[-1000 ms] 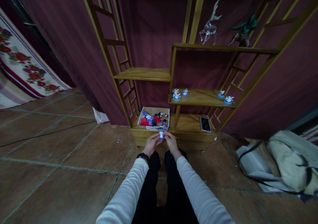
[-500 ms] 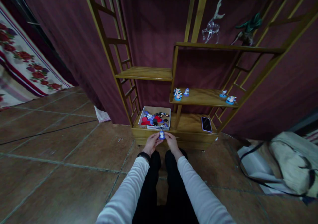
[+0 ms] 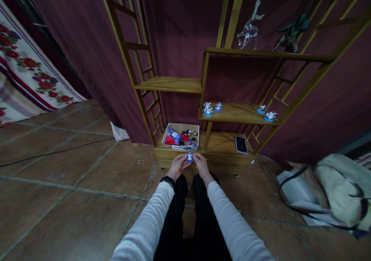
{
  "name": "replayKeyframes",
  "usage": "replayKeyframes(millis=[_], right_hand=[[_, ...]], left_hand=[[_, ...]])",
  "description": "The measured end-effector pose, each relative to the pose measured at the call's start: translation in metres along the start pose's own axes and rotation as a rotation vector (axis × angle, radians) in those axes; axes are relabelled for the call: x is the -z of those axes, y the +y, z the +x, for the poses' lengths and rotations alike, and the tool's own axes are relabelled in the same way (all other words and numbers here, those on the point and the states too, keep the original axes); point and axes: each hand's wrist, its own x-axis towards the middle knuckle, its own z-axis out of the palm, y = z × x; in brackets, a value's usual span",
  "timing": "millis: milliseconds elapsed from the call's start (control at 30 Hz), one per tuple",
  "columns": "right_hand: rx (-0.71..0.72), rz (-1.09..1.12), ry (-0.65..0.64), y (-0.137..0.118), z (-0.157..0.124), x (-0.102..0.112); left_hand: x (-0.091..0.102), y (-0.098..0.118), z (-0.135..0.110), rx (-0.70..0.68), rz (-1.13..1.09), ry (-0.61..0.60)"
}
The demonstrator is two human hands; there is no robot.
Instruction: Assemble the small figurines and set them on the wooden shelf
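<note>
Pinching a small blue figure (image 3: pixel 189 157) between closed fingers (image 3: pixel 184 162), the left hand (image 3: pixel 177 166) and right hand (image 3: pixel 202 165) hold it just near of the box (image 3: pixel 181 136) on the bottom shelf (image 3: pixel 223 142), where so slight a grip could probably let it slip to the floor (image 3: pixel 87 199).

pale long sleeves (image 3: pixel 149 218), black trousers (image 3: pixel 188 214), a dark wristband (image 3: pixel 167 181)
both arms are covered to the wrist in plain, smooth, grey-white fabric with no print; the wristband is a black strap on the left wrist, just behind the left hand (image 3: pixel 177 165); the trousers are plain black.
</note>
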Motion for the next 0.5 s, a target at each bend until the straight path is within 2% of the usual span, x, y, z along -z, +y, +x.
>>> replayKeyframes(millis=[233,500], right_hand=[[-0.028,0.056,-0.003,0.0033,0.0013,-0.0004],[-0.028,0.082,-0.031,-0.0044,-0.0012,-0.0018]], left_hand=[[-0.0014,0.0016,-0.0005,0.003,-0.009,-0.002],[-0.0022,0.0019,0.0006,0.019,0.033,-0.007]])
